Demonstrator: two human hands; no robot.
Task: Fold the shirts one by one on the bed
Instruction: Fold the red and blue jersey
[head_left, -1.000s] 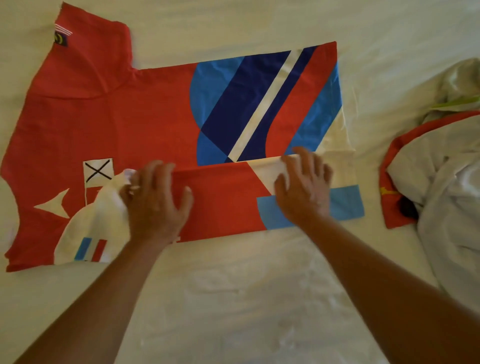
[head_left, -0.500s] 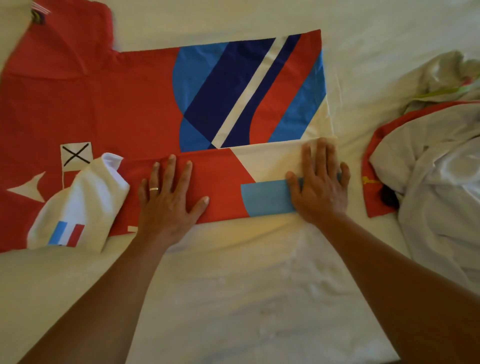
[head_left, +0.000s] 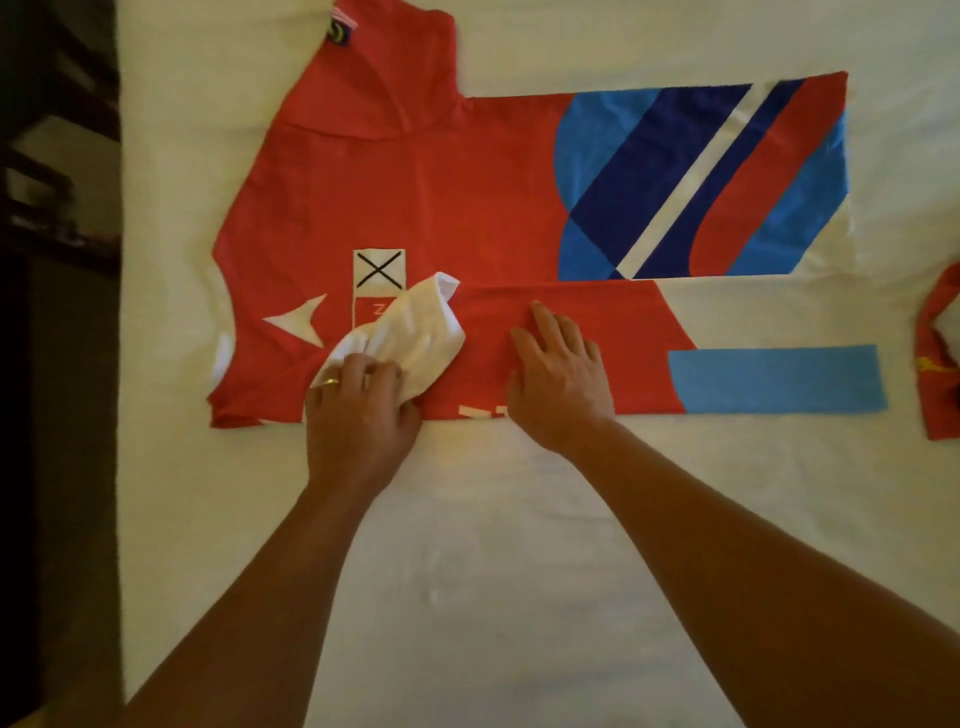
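Shirt (head_left: 467, 208) red, near edge folded; left hand (head_left: 358, 410) pinches white sleeve (head_left: 410, 332); right hand (head_left: 558, 374) flat.

Arms: we see both forearms bare, entering from the lower edge of the frame, with no sleeve on either.
Left hand (head_left: 358, 415): we see a gold-coloured ring (head_left: 330, 383) on one finger, left of the frame's centre.
Right hand (head_left: 558, 376): we see bare fingers near the frame's centre; no glove.
Wrists: we see both bare.
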